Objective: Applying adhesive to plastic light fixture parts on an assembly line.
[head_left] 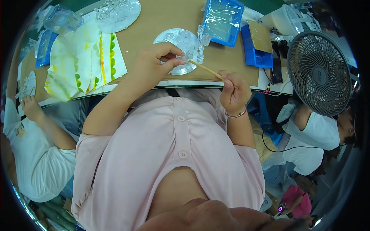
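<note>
Bare brown counter (165, 15) leaves a lane between the far clear plate (115, 29) and the blue tray (219, 40), closed off at its near end by the near plate (183, 70). Another gap opens between the patterned sheet (65, 65) and the left fingers (171, 48). The thin stick (204, 68) spans the space before the right fingers (228, 87). A beaded clear piece (201, 50) crowds the near plate's right side. Bare counter continues below the tray toward the blue box (249, 50); beyond, the fan (320, 73) obstructs.
</note>
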`<state>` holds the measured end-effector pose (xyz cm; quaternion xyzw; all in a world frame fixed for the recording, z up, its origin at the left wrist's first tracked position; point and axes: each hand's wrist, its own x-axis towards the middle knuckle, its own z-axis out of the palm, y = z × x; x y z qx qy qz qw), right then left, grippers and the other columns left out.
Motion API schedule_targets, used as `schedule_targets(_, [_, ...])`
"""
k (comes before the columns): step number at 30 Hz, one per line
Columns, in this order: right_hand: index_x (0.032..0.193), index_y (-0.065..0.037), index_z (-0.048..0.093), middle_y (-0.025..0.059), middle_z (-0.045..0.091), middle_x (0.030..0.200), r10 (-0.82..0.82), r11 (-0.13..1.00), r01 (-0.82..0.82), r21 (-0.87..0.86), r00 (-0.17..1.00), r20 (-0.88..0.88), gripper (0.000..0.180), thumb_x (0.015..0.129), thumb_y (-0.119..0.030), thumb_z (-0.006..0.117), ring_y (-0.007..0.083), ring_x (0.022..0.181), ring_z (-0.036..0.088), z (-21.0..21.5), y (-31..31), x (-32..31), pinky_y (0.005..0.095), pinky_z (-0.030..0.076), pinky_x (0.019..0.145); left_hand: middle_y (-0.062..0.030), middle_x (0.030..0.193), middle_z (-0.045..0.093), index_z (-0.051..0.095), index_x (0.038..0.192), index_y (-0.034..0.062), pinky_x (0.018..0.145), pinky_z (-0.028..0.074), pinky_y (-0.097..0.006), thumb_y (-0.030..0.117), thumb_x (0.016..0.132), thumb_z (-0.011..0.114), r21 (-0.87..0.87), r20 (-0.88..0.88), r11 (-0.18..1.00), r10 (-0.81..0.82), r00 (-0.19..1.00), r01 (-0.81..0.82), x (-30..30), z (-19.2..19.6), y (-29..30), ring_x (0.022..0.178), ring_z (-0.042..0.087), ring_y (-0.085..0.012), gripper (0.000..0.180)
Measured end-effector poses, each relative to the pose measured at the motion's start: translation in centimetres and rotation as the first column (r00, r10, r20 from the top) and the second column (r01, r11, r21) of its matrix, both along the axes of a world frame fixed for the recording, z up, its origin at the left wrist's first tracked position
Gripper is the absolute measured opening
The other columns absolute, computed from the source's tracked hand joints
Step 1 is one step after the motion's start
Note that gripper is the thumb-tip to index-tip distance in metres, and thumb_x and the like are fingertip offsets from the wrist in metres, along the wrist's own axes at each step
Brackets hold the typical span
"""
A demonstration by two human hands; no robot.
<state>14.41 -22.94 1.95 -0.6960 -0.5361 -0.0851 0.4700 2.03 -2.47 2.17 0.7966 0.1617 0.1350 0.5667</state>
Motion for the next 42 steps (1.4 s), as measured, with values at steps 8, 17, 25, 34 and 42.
schedule_targets(8, [0.089,0.001,0.05,0.0156,0.066,0.077,-0.033,0.999,0.033,-0.001,0.999,-0.014,0.018,0.098,-0.014,0.047,0.0191,0.064,0.066,0.4,-0.4,0.7,0.0256,0.051,0.06,-0.0061,0.08,0.067,0.068,0.088,0.0023,0.065,0.053,-0.025,0.008,0.077,0.072,0.033,0.122,0.999,0.003,0.993,-0.007,0.2,-0.1,-0.2,0.07,0.066,-0.0141,0.013])
schedule_targets(17, [0.087,0.0,0.051,0.012,0.067,0.075,-0.196,0.98,0.196,0.019,0.981,0.003,0.016,0.097,-0.011,0.045,0.0162,0.063,0.065,0.3,-0.1,1.8,0.0244,0.049,0.059,-0.0067,0.08,0.068,0.068,0.086,0.0015,0.065,0.054,-0.025,0.007,0.076,0.073,0.073,0.165,0.997,-0.005,0.986,-0.008,0.4,-0.1,-0.4,0.07,0.066,-0.0144,0.013])
schedule_targets(25, [0.085,0.0,0.051,0.0112,0.065,0.068,-0.034,0.999,0.034,-0.032,0.999,0.011,0.017,0.097,-0.011,0.046,0.018,0.061,0.065,0.9,-1.0,-0.9,0.0255,0.049,0.055,-0.0066,0.08,0.067,0.068,0.085,0.0014,0.064,0.054,-0.025,0.008,0.075,0.074,0.075,0.168,0.997,-0.016,0.986,0.003,0.5,-0.2,-0.3,0.069,0.067,-0.0149,0.013])
schedule_targets(34, [0.085,-0.002,0.051,0.0115,0.064,0.066,-0.064,0.998,0.063,-0.026,0.997,-0.032,0.016,0.097,-0.012,0.046,0.0174,0.057,0.064,0.7,-1.0,-1.0,0.0249,0.048,0.054,-0.0064,0.081,0.068,0.068,0.085,0.001,0.066,0.054,-0.025,0.006,0.074,0.075,0.098,0.199,0.995,-0.036,0.979,0.016,0.7,-0.6,-0.2,0.07,0.067,-0.015,0.014])
schedule_targets(42, [0.089,0.002,0.054,0.0096,0.065,0.068,-0.285,0.957,0.287,0.032,0.958,-0.043,0.018,0.097,-0.012,0.047,0.0135,0.061,0.064,-0.5,-0.4,2.5,0.0224,0.048,0.056,-0.0065,0.095,0.068,0.066,0.093,0.0011,0.075,0.052,-0.024,0.001,0.077,0.073,0.047,0.047,0.998,-0.041,0.998,0.039,0.1,-0.4,-0.4,0.085,0.064,-0.0125,0.017])
